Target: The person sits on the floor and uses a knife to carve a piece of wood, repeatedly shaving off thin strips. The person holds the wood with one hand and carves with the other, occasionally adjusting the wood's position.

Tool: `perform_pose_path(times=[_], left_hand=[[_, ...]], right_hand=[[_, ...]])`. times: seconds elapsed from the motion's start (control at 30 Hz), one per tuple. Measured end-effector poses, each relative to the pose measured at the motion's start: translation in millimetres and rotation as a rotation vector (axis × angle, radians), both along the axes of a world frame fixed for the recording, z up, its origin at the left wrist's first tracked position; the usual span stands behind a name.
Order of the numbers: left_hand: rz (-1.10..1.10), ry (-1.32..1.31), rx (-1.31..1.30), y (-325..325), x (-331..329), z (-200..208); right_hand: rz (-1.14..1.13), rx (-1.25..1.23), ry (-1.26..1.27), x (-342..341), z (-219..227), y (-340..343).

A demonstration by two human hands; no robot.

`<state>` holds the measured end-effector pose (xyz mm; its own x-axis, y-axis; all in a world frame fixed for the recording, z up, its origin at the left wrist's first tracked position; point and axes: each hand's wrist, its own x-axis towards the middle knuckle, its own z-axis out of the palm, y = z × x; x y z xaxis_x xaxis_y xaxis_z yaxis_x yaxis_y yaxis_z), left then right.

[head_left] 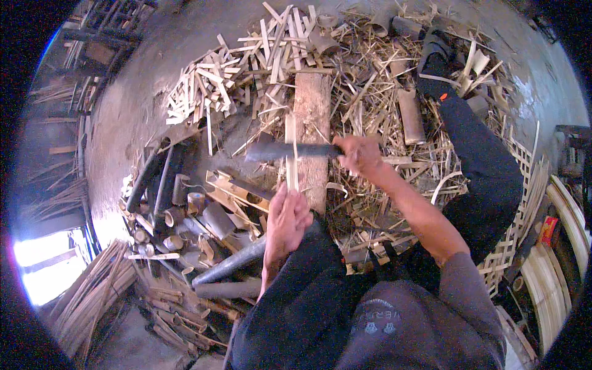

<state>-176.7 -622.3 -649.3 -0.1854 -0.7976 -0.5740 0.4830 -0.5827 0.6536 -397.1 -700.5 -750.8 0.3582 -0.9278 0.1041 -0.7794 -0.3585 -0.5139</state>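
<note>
My left hand (288, 213) is closed on the near end of a pale split bamboo strip (290, 129), which points away from me. In my right hand (362, 156) is the handle of a dark, broad-bladed chopping knife (271, 151). Its blade lies crosswise at the strip, and a thin sliver of the strip stands up in front of the blade. How deep the edge has gone in cannot be seen. Under and beside them is a long, rough wooden plank (312, 102), its top scarred and worn.
Beyond the plank lies a heap of split bamboo pieces (206, 86). Shavings (364, 92) cover the floor to the right, around a bamboo section (410, 117). Cut bamboo tubes (217, 219) lie at the left. My outstretched leg (478, 142) and a woven bamboo lattice (499, 250) are at the right.
</note>
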Motion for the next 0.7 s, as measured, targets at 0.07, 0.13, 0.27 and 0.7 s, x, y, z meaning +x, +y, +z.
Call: perform_pose_path(times=[0.07,0.13,0.27,0.7], left_hand=[[-0.067,-0.048,0.038,15,0,7],[-0.056,0.012,0.076,24,4,3],[-0.083,-0.048,0.097,26,6,-2],[-0.14,-0.174,0.132,37,8,-24]], right_hand=[[-0.097,0.137,0.07,-19,-1,-13],[-0.08,0.188,0.128,-17,-3,-8],[-0.098,0.276,0.148,-2,2,16],[0.048,0.053,0.074,-35,-27,3]])
